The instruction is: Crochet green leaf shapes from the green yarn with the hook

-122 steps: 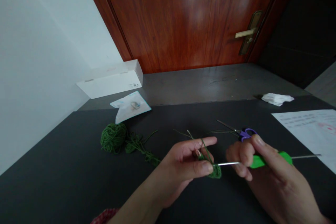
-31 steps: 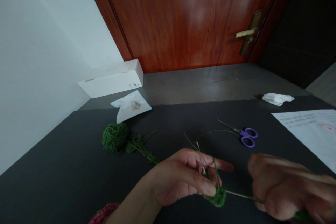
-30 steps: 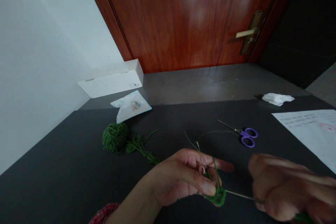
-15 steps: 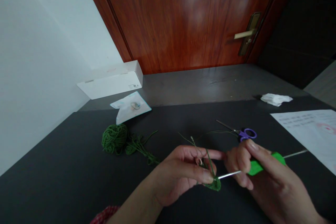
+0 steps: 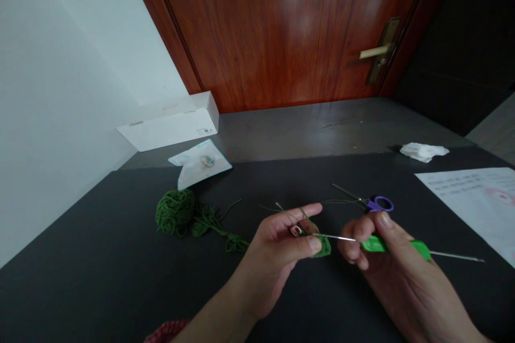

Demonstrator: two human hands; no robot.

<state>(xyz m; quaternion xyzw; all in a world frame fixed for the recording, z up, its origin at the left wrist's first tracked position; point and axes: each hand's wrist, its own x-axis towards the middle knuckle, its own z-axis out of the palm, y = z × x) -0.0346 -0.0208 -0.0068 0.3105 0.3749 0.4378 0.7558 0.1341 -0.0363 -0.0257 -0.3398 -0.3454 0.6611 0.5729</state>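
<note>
Between thumb and fingers, my left hand (image 5: 277, 257) pinches a small piece of green crochet work (image 5: 325, 247), with a strand of green yarn running up over the raised index finger. A small pink item (image 5: 296, 230), perhaps a stitch marker, shows beside the fingers. My right hand (image 5: 396, 262) is closed round the green handle of a crochet hook (image 5: 376, 244), which has a metal shaft at both ends. The left-hand shaft reaches the top edge of the crochet work; its tip is hidden there. Leftward lies the ball of green yarn (image 5: 176, 212) with loose strands.
Purple-handled scissors (image 5: 378, 204) lie beyond my right hand. A clear packet (image 5: 205, 162) and a white box (image 5: 173, 126) are at the back left. Crumpled white tissue (image 5: 423, 151) and a printed sheet (image 5: 475, 193) sit on the right of the dark table (image 5: 120, 268).
Both hands have moved up, the left one also slightly leftward with the crochet work. The hook has tilted to slope down toward the right. My left index finger now stands apart from my right hand.
</note>
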